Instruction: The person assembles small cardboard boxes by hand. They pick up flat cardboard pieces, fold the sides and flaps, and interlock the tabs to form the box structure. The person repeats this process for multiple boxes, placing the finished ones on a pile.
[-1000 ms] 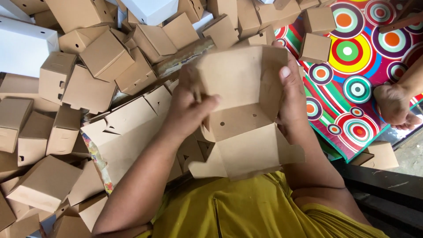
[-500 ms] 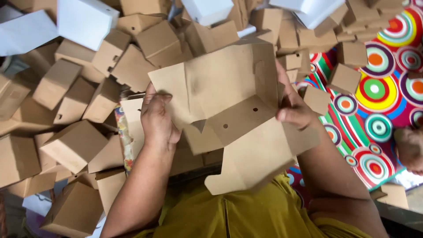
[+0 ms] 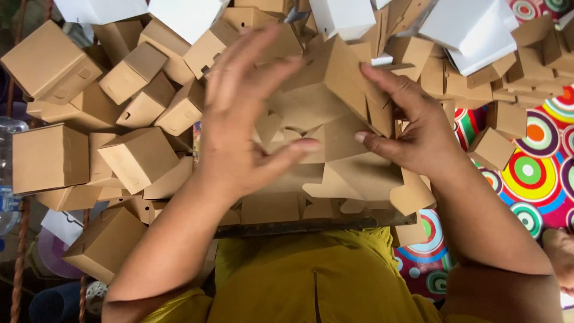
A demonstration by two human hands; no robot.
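Squarely between our two hands sat a half-folded kraft cardboard box [image 3: 335,113], its panels partly raised and its loose flaps [image 3: 359,179] spread out toward our lap. Our right hand [image 3: 412,128] pinched the box's upright right wall, thumb pressed on the inner face and fingers lying along the top fold, so its grip was narrow and closed on the cardboard. Our left hand [image 3: 245,125] was spread wide, fingers fanned upward above the box's left side, and only the thumb tip touched the inner panel; it held nothing firmly. Under the box lay a stack of flat unfolded blanks [image 3: 281,206], resting on the near edge of a board [image 3: 311,227] against our mustard-yellow shirt [image 3: 299,281].

Beyond our hands, finished brown boxes [image 3: 140,158] were heaped across the whole left and far side of the work surface, tumbled at every angle and touching one another. Several white boxes [image 3: 466,27] lay among them along the far edge. At the right, a mat printed with bright concentric circles [image 3: 532,167] showed beneath a few scattered brown boxes. At the far left edge, a clear plastic bottle [image 3: 7,173] stood partly hidden behind the heap.
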